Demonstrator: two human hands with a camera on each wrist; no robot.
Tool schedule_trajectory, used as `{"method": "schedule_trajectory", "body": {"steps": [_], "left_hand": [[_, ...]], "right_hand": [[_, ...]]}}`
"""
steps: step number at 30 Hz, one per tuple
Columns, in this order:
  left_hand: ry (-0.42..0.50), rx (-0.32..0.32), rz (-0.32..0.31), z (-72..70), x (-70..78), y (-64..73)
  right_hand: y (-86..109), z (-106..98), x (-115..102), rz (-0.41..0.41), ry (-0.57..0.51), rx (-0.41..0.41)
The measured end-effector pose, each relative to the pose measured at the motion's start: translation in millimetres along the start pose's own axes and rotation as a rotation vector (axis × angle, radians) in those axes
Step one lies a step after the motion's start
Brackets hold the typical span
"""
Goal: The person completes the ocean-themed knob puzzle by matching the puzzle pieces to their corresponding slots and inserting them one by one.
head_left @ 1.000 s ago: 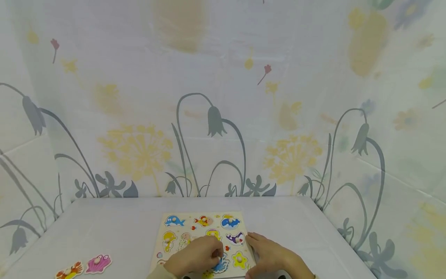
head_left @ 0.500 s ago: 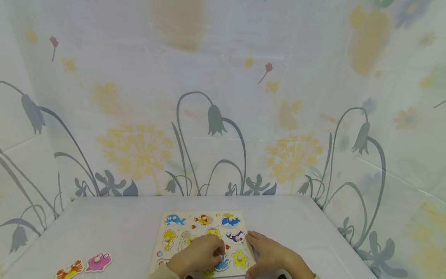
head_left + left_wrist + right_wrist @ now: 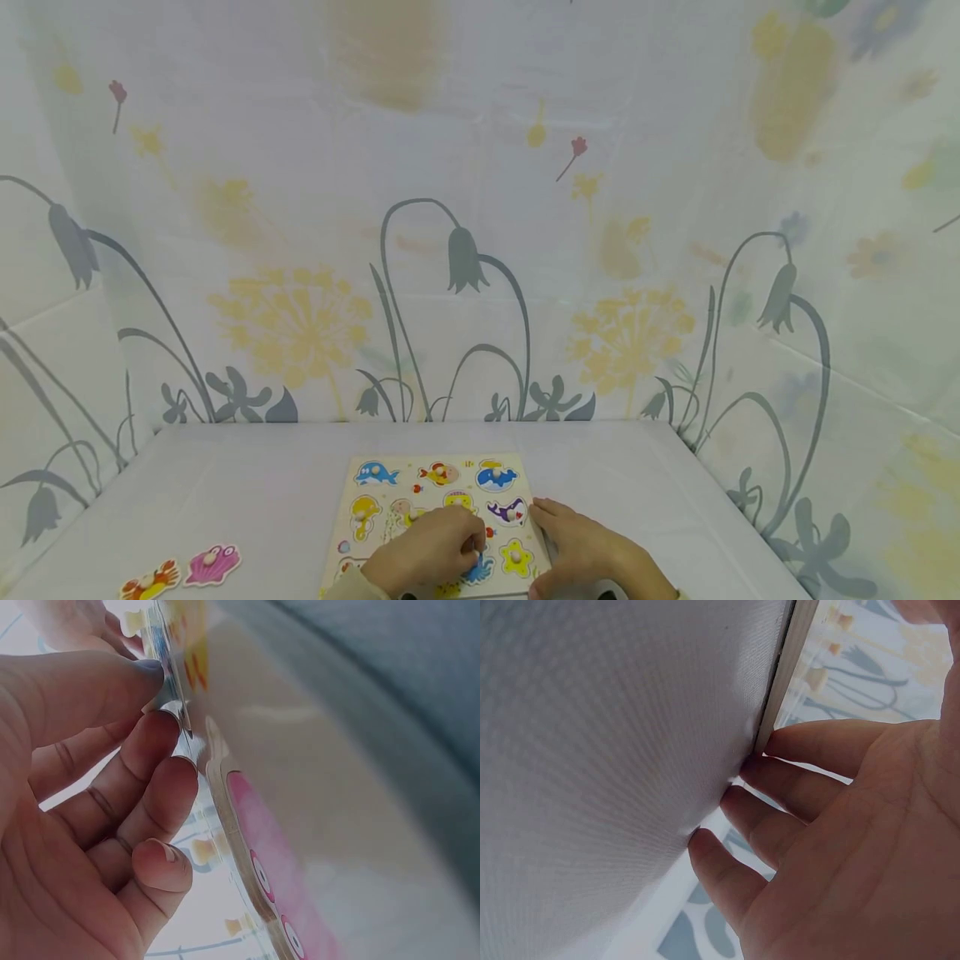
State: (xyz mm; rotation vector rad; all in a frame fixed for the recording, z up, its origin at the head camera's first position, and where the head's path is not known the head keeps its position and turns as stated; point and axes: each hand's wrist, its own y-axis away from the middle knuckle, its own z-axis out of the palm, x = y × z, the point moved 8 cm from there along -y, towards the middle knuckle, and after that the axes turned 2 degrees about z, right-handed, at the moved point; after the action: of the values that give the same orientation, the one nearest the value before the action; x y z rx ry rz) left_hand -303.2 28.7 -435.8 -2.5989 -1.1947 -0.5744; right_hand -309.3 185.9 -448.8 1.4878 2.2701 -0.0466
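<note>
A wooden puzzle board with sea-animal pieces lies flat on the table's near middle. The left hand is over its lower middle, thumb and fingertips pinching at a blue octopus puzzle piece, partly covered by the hand. In the left wrist view, the thumb and index fingertip meet close against the board while the other fingers curl loosely. A pink recess with printed eyes shows beside them. The right hand lies along the board's right edge, its extended fingers touching that side, thumb near the lower corner.
Two loose pieces, a pink shell and an orange crab, lie left of the board. Other pieces with knobs sit in it, including a yellow starfish and a purple shark. A flower-printed curtain stands behind the table.
The left hand has shifted very slightly over the octopus piece, its fingertips still at it. The right hand has stayed at the board's edge, and the loose pieces have not moved.
</note>
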Motion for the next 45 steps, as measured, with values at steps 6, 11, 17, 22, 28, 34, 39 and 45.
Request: {"method": "schedule_trajectory", "body": {"steps": [6, 11, 17, 22, 28, 34, 39, 45], "left_hand": [[0.015, -0.015, -0.038, 0.2, -0.1, 0.2], [0.003, -0.007, -0.029, -1.5, 1.1, 1.7], [-0.016, 0.007, -0.032, -5.6, -4.0, 10.2], [-0.039, 0.028, -0.002, -13.7, -7.8, 22.6], [-0.06, 0.053, -0.006, -22.8, -21.8, 41.5], [-0.097, 0.107, 0.022, -33.9, -33.0, 61.2], [-0.069, 0.106, 0.005, -39.4, -48.4, 76.4], [0.018, 0.095, -0.106, -50.6, -79.4, 96.7]], "right_hand": [[-0.8, 0.7, 1.0, 0.004, -0.005, -0.002], [-1.5, 1.0, 2.2, 0.01, -0.008, -0.003], [-0.5, 0.9, 3.0, 0.007, -0.005, 0.0], [0.5, 2.6, 4.1, 0.027, -0.009, 0.005], [0.0, 3.2, 3.9, 0.033, -0.007, 0.015], [0.2, 2.4, 3.7, 0.026, -0.004, 0.016], [0.5, 2.0, 2.1, 0.005, 0.004, 0.021], [-1.3, 2.1, 0.9, -0.003, 0.012, 0.024]]}}
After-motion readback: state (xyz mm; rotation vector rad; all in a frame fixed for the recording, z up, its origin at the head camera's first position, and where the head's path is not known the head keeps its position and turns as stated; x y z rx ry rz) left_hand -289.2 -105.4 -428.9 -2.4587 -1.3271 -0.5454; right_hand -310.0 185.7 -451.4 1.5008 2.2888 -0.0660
